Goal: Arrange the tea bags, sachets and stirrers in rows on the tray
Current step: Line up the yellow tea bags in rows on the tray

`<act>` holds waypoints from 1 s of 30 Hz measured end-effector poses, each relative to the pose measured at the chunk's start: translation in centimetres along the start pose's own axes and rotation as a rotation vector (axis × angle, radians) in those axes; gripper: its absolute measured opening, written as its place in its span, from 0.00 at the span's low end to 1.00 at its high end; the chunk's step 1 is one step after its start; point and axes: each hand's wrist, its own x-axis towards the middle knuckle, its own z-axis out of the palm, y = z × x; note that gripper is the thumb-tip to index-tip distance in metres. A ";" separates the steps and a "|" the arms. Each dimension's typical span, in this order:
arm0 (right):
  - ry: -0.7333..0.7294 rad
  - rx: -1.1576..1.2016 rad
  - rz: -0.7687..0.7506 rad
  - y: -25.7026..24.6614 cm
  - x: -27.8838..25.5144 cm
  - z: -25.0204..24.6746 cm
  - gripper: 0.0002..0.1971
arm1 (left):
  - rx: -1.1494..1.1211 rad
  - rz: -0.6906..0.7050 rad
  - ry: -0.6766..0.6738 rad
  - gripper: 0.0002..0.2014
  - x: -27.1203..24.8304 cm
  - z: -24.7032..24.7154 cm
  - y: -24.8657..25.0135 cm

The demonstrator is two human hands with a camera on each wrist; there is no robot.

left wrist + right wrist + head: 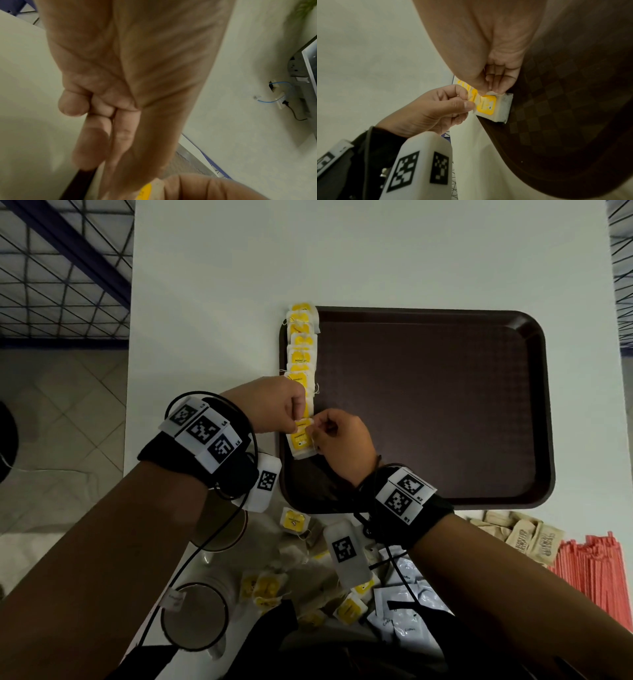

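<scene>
I see a white table [376, 251] filling most of the head view, its top plain and evenly lit, though the near edge falls into shadow. Past its left edge lies a floor of pale square tiles [68, 405] set on the diagonal, and beyond the far-left corner stands a dark blue wire-grid frame [61, 261]; more of the same grid shows past the far-right corner. From the left wrist view I make out an off-white wall [248, 67] with a socket plate [272, 85], a blue cable [281, 83] looping from it, and a black cord below. The light is dim and soft.
</scene>
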 end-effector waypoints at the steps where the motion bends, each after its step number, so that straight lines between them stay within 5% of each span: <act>1: 0.000 0.002 -0.005 0.0 -0.1 0.0 0.01 | -0.015 -0.002 -0.022 0.09 0.1 0.1 0.0; 15: -0.007 -0.055 -0.035 0.1 -0.1 -0.4 0.01 | 0.000 0.017 -0.023 0.05 -0.4 -0.4 -0.3; 30: 0.008 -0.158 -0.082 -0.1 -1.3 -0.8 0.09 | 0.046 -0.037 0.201 0.03 -0.8 -0.1 -0.1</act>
